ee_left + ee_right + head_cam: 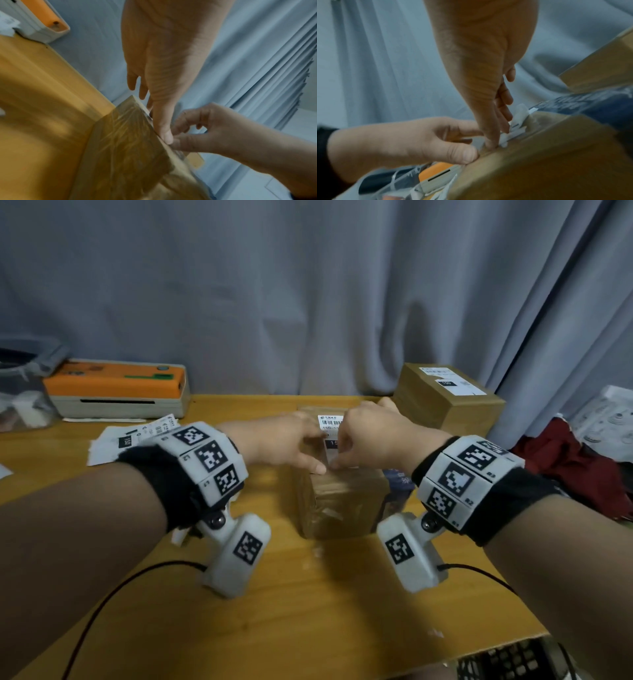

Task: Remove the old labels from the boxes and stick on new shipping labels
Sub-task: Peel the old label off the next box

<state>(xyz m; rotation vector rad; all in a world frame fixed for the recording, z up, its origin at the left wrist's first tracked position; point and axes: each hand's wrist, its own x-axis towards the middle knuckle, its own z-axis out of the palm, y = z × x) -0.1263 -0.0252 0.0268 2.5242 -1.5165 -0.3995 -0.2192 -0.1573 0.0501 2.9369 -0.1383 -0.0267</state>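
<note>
Working on the front box (337,501) at the middle of the table (308,604), the left hand (281,445) is pressing its top with flat fingers while the right hand (371,440) is pinching the label (331,436) edge; peeling likely needs a slow pull.

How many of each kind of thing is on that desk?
Cardboard boxes: 2, the near box under both hands and the far box.
Label printers: 1, the orange printer.
Piles of loose labels: 1, the label pile.
Total: 4.
</note>
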